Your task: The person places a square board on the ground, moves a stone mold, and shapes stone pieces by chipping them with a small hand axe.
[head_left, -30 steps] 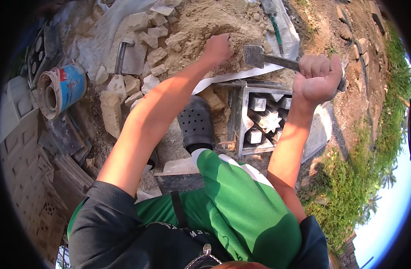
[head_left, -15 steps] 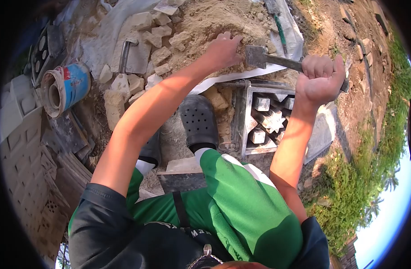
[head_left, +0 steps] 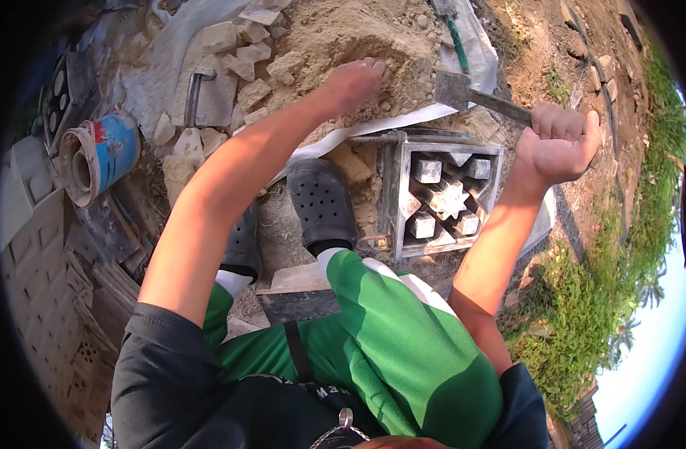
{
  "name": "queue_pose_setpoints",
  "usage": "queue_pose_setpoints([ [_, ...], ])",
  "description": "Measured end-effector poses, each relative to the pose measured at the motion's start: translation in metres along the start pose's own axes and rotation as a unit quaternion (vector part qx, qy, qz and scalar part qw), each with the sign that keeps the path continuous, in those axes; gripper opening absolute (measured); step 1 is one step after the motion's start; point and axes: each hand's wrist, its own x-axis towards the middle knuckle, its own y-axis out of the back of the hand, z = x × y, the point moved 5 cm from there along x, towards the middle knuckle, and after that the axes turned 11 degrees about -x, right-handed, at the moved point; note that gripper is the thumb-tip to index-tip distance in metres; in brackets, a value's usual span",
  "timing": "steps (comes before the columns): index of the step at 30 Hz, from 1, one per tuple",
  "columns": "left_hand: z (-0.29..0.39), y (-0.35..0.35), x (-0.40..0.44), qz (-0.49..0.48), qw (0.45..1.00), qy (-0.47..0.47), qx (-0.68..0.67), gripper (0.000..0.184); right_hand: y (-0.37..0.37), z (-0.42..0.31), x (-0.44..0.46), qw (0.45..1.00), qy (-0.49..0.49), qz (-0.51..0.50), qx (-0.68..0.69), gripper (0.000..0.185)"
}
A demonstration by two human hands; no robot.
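Observation:
My right hand [head_left: 558, 144] is closed round the handle of a flat-bladed metal tool [head_left: 453, 90]. Its square blade points left, above the sheet's edge. My left hand [head_left: 353, 84] is over the loose sandy heap [head_left: 335, 34], slightly blurred, with its fingers curled in; whatever they hold is hidden. Between my feet and my right forearm stands a square metal mould [head_left: 404, 198]. Inside it are several pale square blocks and a star-shaped centre piece [head_left: 449, 199].
A blue and red bucket [head_left: 118, 152] lies tilted at left, near stacked patterned blocks [head_left: 36, 247]. Broken stones [head_left: 253, 93] and a trowel [head_left: 194, 97] lie beside the heap. A green-handled tool [head_left: 458, 45] rests on the white sheet [head_left: 483, 56]. My dark clogs [head_left: 320, 202] stand below.
My left hand has drawn its fingers in and shifted slightly up and left in view. My right hand and the tool have moved right, uncovering more of the mould.

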Motion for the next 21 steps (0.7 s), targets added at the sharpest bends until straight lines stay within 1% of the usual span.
queue_pose_setpoints([
  [1,-0.001,0.001,0.0,-0.009,1.0,0.011,0.001,0.023,0.001,0.006,0.001,1.0,-0.001,0.001,0.0,0.053],
  [3,-0.002,0.004,0.001,-0.002,1.0,0.018,0.01,0.022,0.009,0.025,0.003,0.997,-0.021,0.074,-0.019,0.052],
  [5,0.001,0.013,0.002,0.006,1.0,0.024,0.019,0.02,0.008,0.043,0.0,0.998,-0.013,0.058,0.0,0.052],
  [7,0.004,0.025,0.001,-0.073,0.993,0.071,0.059,0.019,0.002,0.051,-0.003,0.999,-0.004,0.046,0.002,0.052],
  [8,0.004,0.027,-0.001,-0.074,0.993,0.073,0.061,0.019,0.0,0.053,-0.001,0.999,0.004,0.038,0.02,0.052],
  [10,-0.003,0.034,-0.001,-0.027,0.994,0.102,0.026,0.027,-0.009,0.05,-0.003,0.998,-0.002,0.047,0.029,0.052],
  [12,-0.01,0.032,-0.003,-0.029,0.993,0.114,0.004,0.028,-0.012,0.049,-0.005,0.998,-0.006,0.054,0.038,0.052],
  [14,-0.019,0.028,-0.004,-0.029,0.992,0.125,-0.018,0.029,-0.013,0.047,-0.005,0.999,0.002,0.047,0.002,0.052],
  [16,-0.025,0.023,-0.005,-0.024,0.989,0.137,-0.058,0.026,-0.014,0.045,-0.007,0.999,-0.015,0.045,0.023,0.053],
  [17,-0.029,0.022,-0.006,-0.024,0.989,0.136,-0.059,0.026,-0.015,0.045,-0.008,0.998,-0.032,0.043,0.043,0.053],
  [19,-0.026,0.023,-0.009,-0.021,0.994,0.103,-0.021,0.024,-0.024,0.042,-0.012,0.997,-0.036,0.052,0.049,0.053],
  [20,-0.025,0.02,-0.01,-0.021,0.994,0.103,-0.021,0.024,-0.028,0.042,-0.015,0.996,-0.042,0.061,0.056,0.054],
  [21,-0.02,0.02,-0.012,0.001,0.996,0.091,-0.005,0.023,-0.032,0.043,-0.018,0.996,-0.042,0.061,0.055,0.054],
])
